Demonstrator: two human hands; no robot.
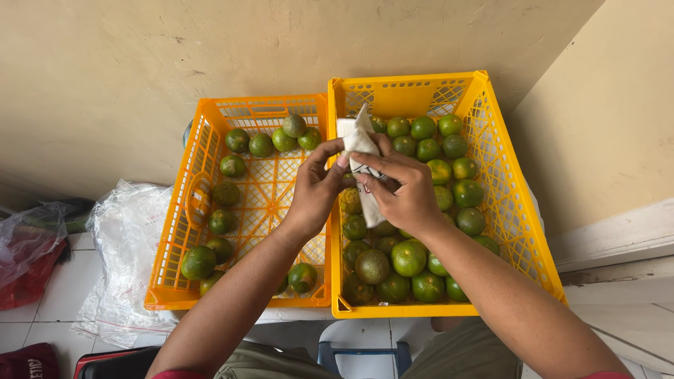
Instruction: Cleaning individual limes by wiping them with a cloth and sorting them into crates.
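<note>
matt white cloth (361, 165), glossy lattice plastic crates (512, 231), dull-skinned green citrus fruits (409, 257), crinkled clear plastic bag (123, 238).

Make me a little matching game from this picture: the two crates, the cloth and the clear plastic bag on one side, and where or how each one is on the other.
1. orange crate
2. yellow crate
3. white cloth
4. clear plastic bag

a. held in both hands
b. lying on the floor at far left
c. crowded with green citrus
d. sparsely filled, bottom showing

Pairs: 1-d, 2-c, 3-a, 4-b

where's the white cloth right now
In the head view, the white cloth is held between the left hand and right hand, above the left edge of the fuller yellow crate of green citrus.
</note>
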